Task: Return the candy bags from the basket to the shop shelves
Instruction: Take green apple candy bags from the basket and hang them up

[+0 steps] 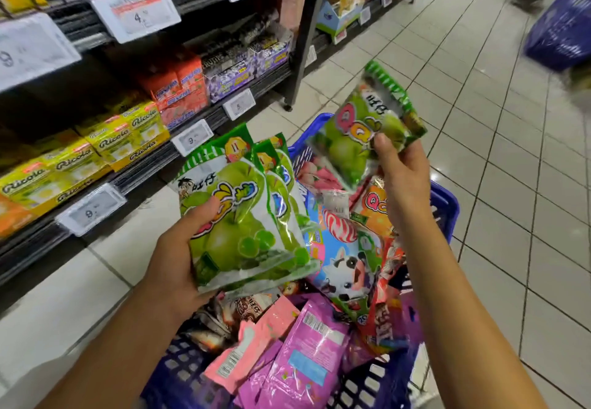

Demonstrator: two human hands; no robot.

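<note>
My left hand [179,248] grips a fanned stack of green apple candy bags [243,216] above the left side of the blue basket [444,207]. My right hand [403,178] pinches one more green apple candy bag [361,130], held tilted over the basket's far end. Inside the basket lie several other bags: a blue cow-print bag [342,261], an orange bag [374,207], pink and purple bags [307,354]. The shop shelves [179,149] run along my left.
The lower shelves hold yellow Ricola boxes [105,146], orange boxes [179,88] and purple boxes [236,72], with white price tags [92,210] on the edges. A black shelf post [307,40] stands ahead. A person's legs and another blue basket [563,31] are at the top right on the tiled floor.
</note>
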